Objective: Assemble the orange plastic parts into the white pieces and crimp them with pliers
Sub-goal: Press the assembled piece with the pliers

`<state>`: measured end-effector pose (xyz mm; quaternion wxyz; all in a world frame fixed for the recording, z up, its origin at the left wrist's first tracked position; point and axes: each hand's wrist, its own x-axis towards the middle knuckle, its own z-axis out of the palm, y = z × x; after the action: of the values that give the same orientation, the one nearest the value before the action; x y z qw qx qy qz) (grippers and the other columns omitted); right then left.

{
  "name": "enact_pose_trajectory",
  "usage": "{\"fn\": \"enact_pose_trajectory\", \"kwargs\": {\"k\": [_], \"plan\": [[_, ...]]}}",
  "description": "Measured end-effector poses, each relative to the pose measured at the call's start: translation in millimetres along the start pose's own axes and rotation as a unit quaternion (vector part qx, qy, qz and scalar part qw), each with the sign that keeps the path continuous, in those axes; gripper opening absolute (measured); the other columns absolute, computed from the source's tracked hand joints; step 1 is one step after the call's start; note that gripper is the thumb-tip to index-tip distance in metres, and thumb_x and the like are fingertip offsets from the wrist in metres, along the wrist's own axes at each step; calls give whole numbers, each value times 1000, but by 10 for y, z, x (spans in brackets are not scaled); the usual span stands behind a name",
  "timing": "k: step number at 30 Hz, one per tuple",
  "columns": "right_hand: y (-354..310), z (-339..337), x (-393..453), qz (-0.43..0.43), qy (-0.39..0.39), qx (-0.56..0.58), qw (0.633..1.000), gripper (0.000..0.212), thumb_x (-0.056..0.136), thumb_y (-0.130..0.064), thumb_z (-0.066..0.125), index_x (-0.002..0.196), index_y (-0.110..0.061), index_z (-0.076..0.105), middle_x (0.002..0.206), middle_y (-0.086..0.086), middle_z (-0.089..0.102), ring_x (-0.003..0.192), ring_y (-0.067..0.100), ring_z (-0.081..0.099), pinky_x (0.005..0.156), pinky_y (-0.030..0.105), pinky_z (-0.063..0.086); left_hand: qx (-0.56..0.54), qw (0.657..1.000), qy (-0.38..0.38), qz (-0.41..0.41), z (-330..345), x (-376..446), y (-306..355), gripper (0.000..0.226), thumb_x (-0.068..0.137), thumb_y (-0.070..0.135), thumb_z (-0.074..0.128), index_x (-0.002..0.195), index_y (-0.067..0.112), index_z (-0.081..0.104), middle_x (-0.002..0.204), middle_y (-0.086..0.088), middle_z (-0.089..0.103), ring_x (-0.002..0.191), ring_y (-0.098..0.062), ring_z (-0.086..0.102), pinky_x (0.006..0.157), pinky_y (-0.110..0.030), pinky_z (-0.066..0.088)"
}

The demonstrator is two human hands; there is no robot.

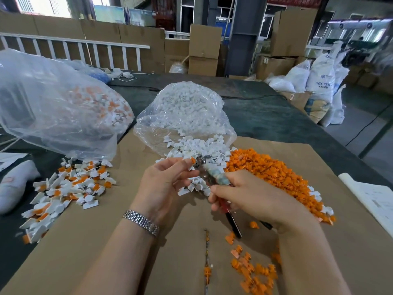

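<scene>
1. The pliers (212, 179) lay along a diagonal, their metal nose pointing up and to the left toward the left fingertips, their red and black handles running down and to the right under the right palm.
2. One small piece with an orange part (193, 160) sat at the plier nose, pinched by the left hand (163, 184); whether the nose had closed on it was hard to tell through the blur.
3. The right hand (255, 196) was wrapped tight around the plier handles.
4. There was one pair of pliers. The loose parts were too many to count: a white heap (200, 145) spilling from a clear bag (185, 111), an orange heap (274, 169) to its right, and joined pieces (63, 188) on the left.
5. Both forearms reached in from below, and the hands met above the cardboard (170, 252).
</scene>
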<state>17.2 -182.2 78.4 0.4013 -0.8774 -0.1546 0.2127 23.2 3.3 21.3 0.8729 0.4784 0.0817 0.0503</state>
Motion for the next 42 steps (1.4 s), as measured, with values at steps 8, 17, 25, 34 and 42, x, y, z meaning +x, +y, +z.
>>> {"fn": "enact_pose_trajectory", "kwargs": {"k": [8,17,25,34,42], "plan": [[13,118,31,-25,38,-65,997,32,104,-39,51,86,-15,63,74,0,71,64,6,67,66,26,53,34,999,12,3,-9,-15,3,7,83,3,76,81,7,72,77,-12,74,65,-15,71,49,-17,48],[-10,281,93,-7,108,-121,987,45,101,-48,54,73,-13,53,70,12,60,60,23,54,63,42,50,13,999,32,0,-37,-1,-18,8,78,2,81,80,3,73,78,-15,73,66,-19,72,57,-20,56],[37,309,121,-1,60,3,998,35,104,-39,51,86,-11,62,61,-3,69,54,8,66,50,15,47,17,1000,21,10,-55,-17,62,19,70,8,81,85,0,72,76,-16,73,64,-17,72,57,-19,57],[41,276,84,1,66,-38,997,41,104,-44,50,80,-13,61,57,-2,68,53,8,66,52,18,50,52,999,9,-16,-9,-30,29,8,82,-2,75,78,2,70,68,-13,70,58,-17,70,54,-20,56],[-6,386,94,1,132,-138,982,41,101,-53,49,78,-19,53,70,6,64,66,25,66,70,47,59,61,998,12,-26,-35,-46,14,25,83,-5,73,62,8,76,68,-15,70,58,-18,70,54,-20,56]]}}
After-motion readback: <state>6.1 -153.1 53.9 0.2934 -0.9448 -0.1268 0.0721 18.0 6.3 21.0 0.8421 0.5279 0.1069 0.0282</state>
